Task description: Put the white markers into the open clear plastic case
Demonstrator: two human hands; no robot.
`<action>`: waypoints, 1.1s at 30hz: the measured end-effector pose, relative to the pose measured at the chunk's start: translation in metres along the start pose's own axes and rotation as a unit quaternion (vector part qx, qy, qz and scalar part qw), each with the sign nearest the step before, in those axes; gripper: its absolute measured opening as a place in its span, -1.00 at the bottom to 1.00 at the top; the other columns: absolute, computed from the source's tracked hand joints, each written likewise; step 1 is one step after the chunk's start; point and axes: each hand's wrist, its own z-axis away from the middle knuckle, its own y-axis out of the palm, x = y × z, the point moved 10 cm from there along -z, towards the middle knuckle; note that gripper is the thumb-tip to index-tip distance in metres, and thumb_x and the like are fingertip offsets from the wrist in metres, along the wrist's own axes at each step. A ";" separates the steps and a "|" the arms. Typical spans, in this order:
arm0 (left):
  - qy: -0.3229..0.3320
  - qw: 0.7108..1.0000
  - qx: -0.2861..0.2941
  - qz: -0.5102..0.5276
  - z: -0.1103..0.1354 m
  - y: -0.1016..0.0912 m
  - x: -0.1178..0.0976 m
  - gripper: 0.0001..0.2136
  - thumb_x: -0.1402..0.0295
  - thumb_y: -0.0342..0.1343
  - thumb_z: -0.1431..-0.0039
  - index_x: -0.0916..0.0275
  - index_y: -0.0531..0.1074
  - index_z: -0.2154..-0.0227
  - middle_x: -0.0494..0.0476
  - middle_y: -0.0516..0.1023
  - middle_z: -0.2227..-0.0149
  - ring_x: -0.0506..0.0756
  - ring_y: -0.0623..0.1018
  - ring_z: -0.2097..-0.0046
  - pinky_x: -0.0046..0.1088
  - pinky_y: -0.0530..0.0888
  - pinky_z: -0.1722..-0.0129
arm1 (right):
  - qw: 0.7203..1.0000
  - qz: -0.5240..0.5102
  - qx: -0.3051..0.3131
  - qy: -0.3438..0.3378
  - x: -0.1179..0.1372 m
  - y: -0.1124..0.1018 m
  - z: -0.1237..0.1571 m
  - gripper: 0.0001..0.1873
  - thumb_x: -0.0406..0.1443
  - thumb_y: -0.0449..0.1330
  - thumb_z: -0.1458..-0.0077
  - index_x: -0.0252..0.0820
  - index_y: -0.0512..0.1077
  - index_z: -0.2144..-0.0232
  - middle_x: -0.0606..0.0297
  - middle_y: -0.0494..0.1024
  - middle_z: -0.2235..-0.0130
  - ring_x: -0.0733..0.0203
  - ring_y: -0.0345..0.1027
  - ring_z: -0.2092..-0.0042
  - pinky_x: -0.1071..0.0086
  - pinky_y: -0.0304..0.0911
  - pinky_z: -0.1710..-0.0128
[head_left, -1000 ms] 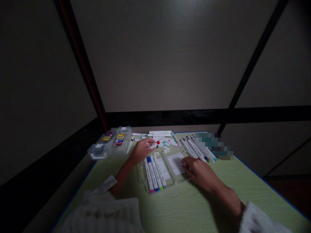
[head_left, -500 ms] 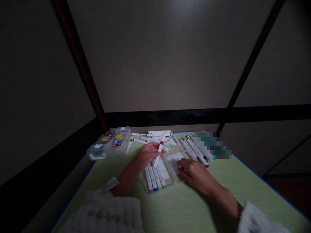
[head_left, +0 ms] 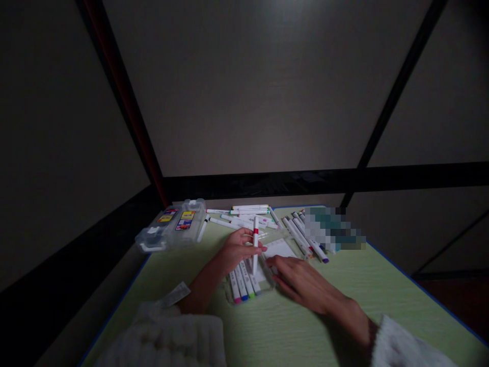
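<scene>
The left hand (head_left: pixel 237 251) pinched in its fingers a slim white plastic marker (head_left: pixel 255 240) with a red band, nearly upright; it looked light, stiff and slick, best held mid-barrel. Beneath lay an open clear-plastic case (head_left: pixel 268 289); whether the right hand (head_left: pixel 303 280), fingers curled, gripped it was unclear.

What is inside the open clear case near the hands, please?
Markers, side by side, and white paper. The left hand, held marker and right hand cover parts; anything beneath is hidden.
</scene>
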 end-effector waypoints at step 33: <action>0.022 0.987 -0.107 -0.118 -0.001 -0.014 -0.010 -0.55 0.40 0.23 0.25 0.23 0.25 0.22 -0.06 0.34 0.49 -0.05 0.44 0.50 -0.52 0.43 0.53 | 0.996 0.036 0.027 -0.074 0.024 0.007 -0.001 -0.66 -0.25 -0.11 -0.19 -0.15 0.27 0.03 0.22 0.44 0.30 0.21 0.29 0.27 0.32 0.18 0.26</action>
